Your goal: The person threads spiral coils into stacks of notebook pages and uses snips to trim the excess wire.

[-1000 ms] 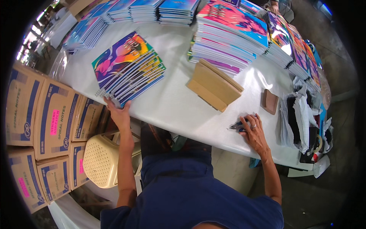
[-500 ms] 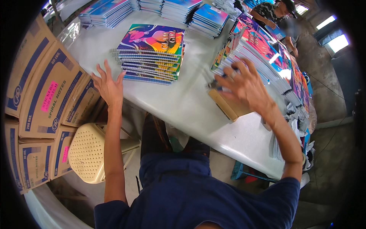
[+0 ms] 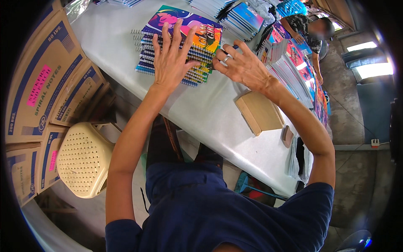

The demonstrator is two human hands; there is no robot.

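A stack of spiral notebooks (image 3: 197, 31) with colourful purple and orange covers lies on the white-covered table, its wire bindings showing in rows along the near and left sides. My left hand (image 3: 172, 59) rests over the stack with fingers spread across the top cover and the thumb out to the right. At the stack's right edge is my right hand (image 3: 245, 67), wearing a ring; its fingers are bent but apart, with the fingertips at the notebooks' edge. Nothing shows in either hand. To the right, below that forearm, sits a small brown cardboard box (image 3: 262, 115).
More notebooks (image 3: 289, 71) are piled along the right, and blue ones (image 3: 243, 19) at the back. A co-worker (image 3: 302, 29) stands at the far right. Big cartons (image 3: 46, 80) and a cream plastic stool (image 3: 84, 159) are on my left. A small brown block (image 3: 287, 136) lies near the box.
My left hand has moved from left of the stack onto its top. My right hand has gone from above the cardboard box to the stack's right edge. The view has shifted too.
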